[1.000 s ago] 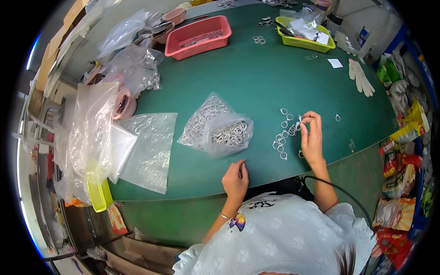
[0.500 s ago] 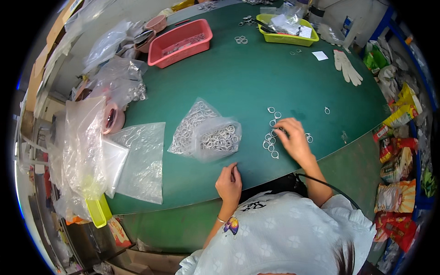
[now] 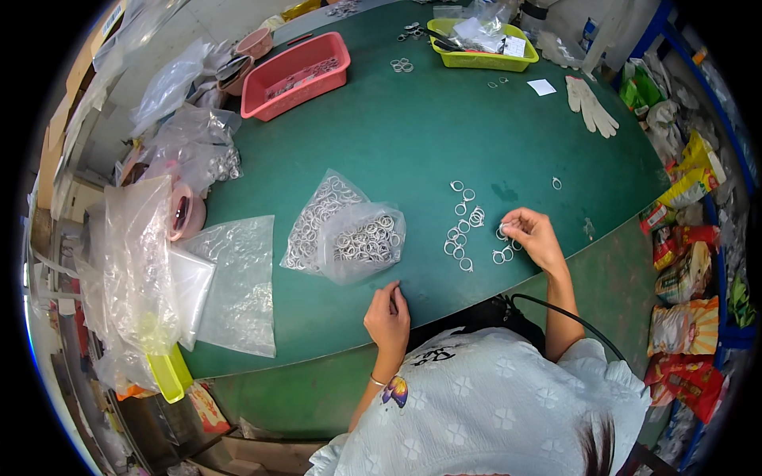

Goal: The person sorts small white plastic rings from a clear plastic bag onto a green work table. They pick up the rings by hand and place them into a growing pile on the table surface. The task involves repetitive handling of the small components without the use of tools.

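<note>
My right hand [image 3: 536, 239] is over the right part of the green table, its thumb and fingers pinched on a small silver metal ring [image 3: 501, 232]. Just below the fingers lie a few more rings [image 3: 498, 257]. To their left runs a loose row of several silver rings [image 3: 452, 247], each with a small tab or loop. My left hand [image 3: 388, 319] rests at the table's near edge with curled fingers; whatever they hold, if anything, is hidden. Beyond it a clear plastic bag [image 3: 324, 190] full of similar rings lies with its mouth folded back.
A flat clear bag [image 3: 246, 293] lies at left beside hanging plastic sheets [image 3: 143, 254]. A pink tray [image 3: 337, 75] with metal pieces and a yellow-green tray [image 3: 476, 60] stand at the far side. A white glove [image 3: 590, 107] and a single ring [image 3: 556, 183] lie at right.
My right hand has moved right, from the row of rings to the small group beside it. My left hand stays at the table edge. The whole view has shifted slightly.
</note>
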`<state>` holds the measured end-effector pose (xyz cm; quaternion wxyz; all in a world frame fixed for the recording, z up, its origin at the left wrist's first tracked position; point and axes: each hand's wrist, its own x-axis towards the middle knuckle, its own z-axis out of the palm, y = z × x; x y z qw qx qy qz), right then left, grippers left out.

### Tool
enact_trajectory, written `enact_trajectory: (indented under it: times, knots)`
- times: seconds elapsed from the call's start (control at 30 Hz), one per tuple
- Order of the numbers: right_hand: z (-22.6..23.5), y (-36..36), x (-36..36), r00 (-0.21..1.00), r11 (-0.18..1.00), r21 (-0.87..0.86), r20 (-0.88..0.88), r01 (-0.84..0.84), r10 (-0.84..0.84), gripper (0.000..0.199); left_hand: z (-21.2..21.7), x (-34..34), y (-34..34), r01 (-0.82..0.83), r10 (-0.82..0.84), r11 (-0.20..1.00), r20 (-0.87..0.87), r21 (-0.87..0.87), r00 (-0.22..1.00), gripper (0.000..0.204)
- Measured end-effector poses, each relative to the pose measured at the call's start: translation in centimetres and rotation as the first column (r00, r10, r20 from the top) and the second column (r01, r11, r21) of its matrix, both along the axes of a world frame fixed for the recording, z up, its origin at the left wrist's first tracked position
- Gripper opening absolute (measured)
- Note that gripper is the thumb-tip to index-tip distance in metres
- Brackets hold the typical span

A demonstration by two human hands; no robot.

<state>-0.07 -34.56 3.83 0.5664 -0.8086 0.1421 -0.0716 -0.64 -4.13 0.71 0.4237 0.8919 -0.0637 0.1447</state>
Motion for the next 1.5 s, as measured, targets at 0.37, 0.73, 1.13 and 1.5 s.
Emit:
enact_trajectory:
  times: [0.37,0.73,1.13,1.5]
  knots:
    - [1.0,2.0,0.0,0.999,0.796,-0.604,-0.043,-0.039,0.017,0.018,0.1,0.2,-0.2,-0.002,0.003,1.000,0.053,-0.020,0.999,0.011]
    - [2.0,0.7,-0.6,0.995,0.859,-0.505,-0.096,-0.077,0.033,0.018,0.1,-0.1,0.0,-0.002,0.002,1.000,-0.029,-0.002,1.000,0.012]
    - [3.9,4.1,0.8,0.988,0.947,-0.322,0.139,-0.019,0.067,0.013,0.5,-0.1,0.0,0.007,-0.007,1.000,-0.002,0.011,1.000,0.011]
    - [3.6,14.6,5.5,0.714,0.902,-0.340,0.559,-0.265,0.421,0.014,0.6,0.0,-0.2,0.001,-0.001,1.000,-0.017,0.010,1.000,0.011]
